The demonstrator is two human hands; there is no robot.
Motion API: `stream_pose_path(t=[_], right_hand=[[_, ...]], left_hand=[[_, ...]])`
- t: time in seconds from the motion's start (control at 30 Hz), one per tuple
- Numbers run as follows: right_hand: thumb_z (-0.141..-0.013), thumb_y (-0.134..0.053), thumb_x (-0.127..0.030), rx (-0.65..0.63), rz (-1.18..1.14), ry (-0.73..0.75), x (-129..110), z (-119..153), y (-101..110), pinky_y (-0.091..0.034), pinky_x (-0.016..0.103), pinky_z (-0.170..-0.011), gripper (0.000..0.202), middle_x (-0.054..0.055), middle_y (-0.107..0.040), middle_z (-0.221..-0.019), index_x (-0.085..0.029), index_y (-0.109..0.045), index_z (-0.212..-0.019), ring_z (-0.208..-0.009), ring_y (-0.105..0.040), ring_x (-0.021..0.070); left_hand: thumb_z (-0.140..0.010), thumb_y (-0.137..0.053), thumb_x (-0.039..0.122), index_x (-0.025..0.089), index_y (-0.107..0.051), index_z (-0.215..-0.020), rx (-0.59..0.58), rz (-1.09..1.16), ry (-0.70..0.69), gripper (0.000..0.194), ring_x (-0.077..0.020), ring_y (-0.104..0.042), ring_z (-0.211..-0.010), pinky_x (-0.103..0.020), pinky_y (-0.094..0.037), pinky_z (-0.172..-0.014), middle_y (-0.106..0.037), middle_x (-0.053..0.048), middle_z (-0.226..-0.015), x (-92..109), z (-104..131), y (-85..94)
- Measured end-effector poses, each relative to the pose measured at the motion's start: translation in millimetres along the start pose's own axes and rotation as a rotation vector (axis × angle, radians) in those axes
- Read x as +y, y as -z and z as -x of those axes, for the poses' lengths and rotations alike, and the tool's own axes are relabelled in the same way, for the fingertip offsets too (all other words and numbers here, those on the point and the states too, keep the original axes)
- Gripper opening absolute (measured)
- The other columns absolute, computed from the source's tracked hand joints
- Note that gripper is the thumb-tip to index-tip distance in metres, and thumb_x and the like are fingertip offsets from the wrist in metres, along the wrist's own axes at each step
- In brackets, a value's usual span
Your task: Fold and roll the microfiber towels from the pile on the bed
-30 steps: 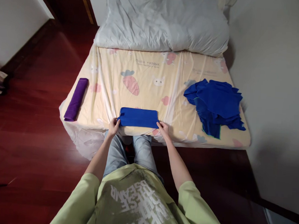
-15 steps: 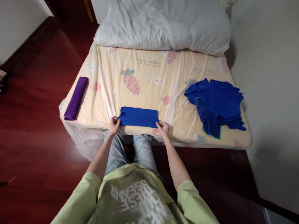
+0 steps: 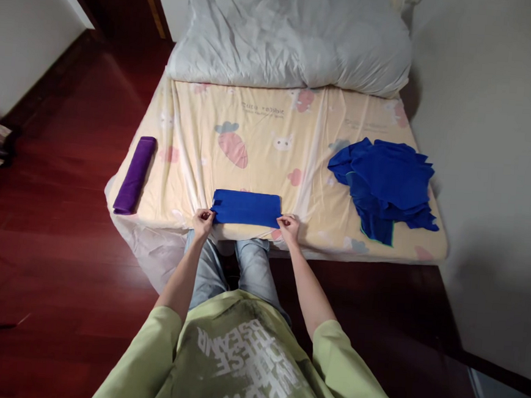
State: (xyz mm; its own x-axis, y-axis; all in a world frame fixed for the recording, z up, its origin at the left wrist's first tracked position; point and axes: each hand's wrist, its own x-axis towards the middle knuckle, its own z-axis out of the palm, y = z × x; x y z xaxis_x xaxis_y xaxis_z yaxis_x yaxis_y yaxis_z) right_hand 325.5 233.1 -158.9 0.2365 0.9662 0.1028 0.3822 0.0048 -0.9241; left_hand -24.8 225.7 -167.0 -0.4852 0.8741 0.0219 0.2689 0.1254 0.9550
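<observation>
A blue cloth, folded into a flat rectangle, lies at the near edge of the bed. My left hand pinches its near left corner. At the opposite end, my right hand has its fingertips closed on the near right corner. On the far left of the sheet rests a rolled or folded purple cloth. Several rumpled blue cloths are heaped on the right side, some with green edging.
The bed's patterned sheet is yellowish with pink carrots. Behind it a large grey-white quilt is bunched up. A wall runs along the right, and dark red floor shows at left.
Both hands stay at the near corners of the folded blue cloth, with only slight shifts of the fingers. The cloths have not visibly moved.
</observation>
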Motion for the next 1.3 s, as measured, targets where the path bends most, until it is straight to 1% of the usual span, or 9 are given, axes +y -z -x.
stream_pose_path(t=[0.1,0.23,0.33,0.47,0.67,0.83,1.03,1.17,1.3], right_hand=[[-0.082,-0.067,-0.040,-0.027,-0.055,0.006,2.2,0.1,-0.8,-0.052,0.035,-0.071,0.022,0.009,-0.070,-0.092,-0.021,-0.074,-0.074,-0.080,-0.063,0.0212],[-0.083,-0.065,-0.041,-0.070,-0.124,0.037,4.9,-0.7,2.8,-0.056,0.041,-0.087,0.023,0.011,-0.074,-0.099,-0.022,-0.078,-0.082,-0.097,-0.069,0.0259],[-0.082,-0.065,-0.038,-0.137,-0.100,0.025,6.0,-1.3,7.9,-0.056,0.042,-0.093,0.023,0.012,-0.075,-0.108,-0.023,-0.080,-0.089,-0.103,-0.069,0.0262],[-0.077,-0.072,-0.039,-0.228,-0.045,0.006,7.4,-3.4,14.9,-0.057,0.042,-0.088,0.032,0.013,-0.072,-0.122,-0.021,-0.080,-0.103,-0.096,-0.068,0.0250],[-0.067,-0.085,-0.044,-0.326,-0.015,0.075,10.6,-8.2,20.7,-0.053,0.047,-0.104,0.051,0.013,-0.069,-0.126,-0.022,-0.078,-0.112,-0.120,-0.062,0.0318],[-0.075,-0.070,-0.027,-0.298,0.007,0.071,6.1,-5.2,17.2,-0.052,0.046,-0.109,0.044,0.012,-0.066,-0.127,-0.023,-0.078,-0.117,-0.121,-0.062,0.0290],[-0.073,-0.057,-0.012,-0.269,0.093,0.127,-9.0,-6.4,18.5,-0.051,0.044,-0.109,0.044,0.011,-0.065,-0.127,-0.023,-0.081,-0.109,-0.121,-0.062,0.0254],[-0.080,-0.056,-0.013,-0.329,0.168,0.254,-13.4,-14.6,23.1,-0.047,0.046,-0.114,0.043,0.008,-0.068,-0.133,-0.025,-0.078,-0.115,-0.126,-0.060,0.0254],[-0.089,-0.058,-0.026,-0.320,0.238,0.218,-8.6,-26.9,24.1,-0.053,0.044,-0.101,0.032,0.009,-0.075,-0.109,-0.023,-0.074,-0.117,-0.107,-0.065,0.0266]], left_hand=[[-0.078,-0.070,0.038,0.020,-0.072,-0.078,-0.048,0.039,-0.035,0.018,-0.0217,-0.070,-0.090,-0.037,-0.058,-0.084,-0.072,-0.009,-0.093,0.5,-0.4,1.3],[-0.084,-0.066,0.041,0.020,-0.078,-0.089,-0.165,0.104,-0.072,0.025,-0.0266,-0.072,-0.108,-0.046,-0.056,-0.102,-0.077,-0.013,-0.108,1.1,0.0,6.2],[-0.085,-0.065,0.039,0.020,-0.079,-0.103,-0.245,0.046,-0.050,0.030,-0.0280,-0.070,-0.115,-0.045,-0.058,-0.098,-0.076,-0.011,-0.118,0.9,-0.5,11.8],[-0.079,-0.073,0.035,0.021,-0.076,-0.116,-0.318,-0.056,-0.063,0.040,-0.0305,-0.068,-0.118,-0.044,-0.060,-0.094,-0.073,-0.011,-0.129,3.0,-1.3,17.9],[-0.064,-0.077,0.019,0.021,-0.072,-0.126,-0.385,-0.118,-0.159,0.062,-0.0303,-0.065,-0.122,-0.042,-0.058,-0.098,-0.069,-0.010,-0.136,4.3,-1.4,21.0],[-0.074,-0.062,0.017,0.021,-0.072,-0.122,-0.329,-0.107,-0.120,0.050,-0.0260,-0.069,-0.115,-0.036,-0.059,-0.085,-0.071,-0.010,-0.131,4.6,-0.3,17.7],[-0.075,-0.061,0.017,0.020,-0.075,-0.113,-0.334,-0.135,-0.119,0.041,-0.0244,-0.069,-0.097,-0.037,-0.057,-0.083,-0.075,-0.010,-0.117,16.9,-7.2,19.8],[-0.074,-0.066,0.019,0.022,-0.077,-0.108,-0.324,-0.262,-0.146,0.036,-0.0291,-0.062,-0.097,-0.043,-0.054,-0.090,-0.074,-0.009,-0.090,29.1,-19.3,25.8],[-0.082,-0.064,0.030,0.022,-0.074,-0.109,-0.338,-0.321,-0.209,0.030,-0.0307,-0.058,-0.096,-0.043,-0.053,-0.088,-0.065,-0.009,-0.081,35.3,-30.4,28.3]])
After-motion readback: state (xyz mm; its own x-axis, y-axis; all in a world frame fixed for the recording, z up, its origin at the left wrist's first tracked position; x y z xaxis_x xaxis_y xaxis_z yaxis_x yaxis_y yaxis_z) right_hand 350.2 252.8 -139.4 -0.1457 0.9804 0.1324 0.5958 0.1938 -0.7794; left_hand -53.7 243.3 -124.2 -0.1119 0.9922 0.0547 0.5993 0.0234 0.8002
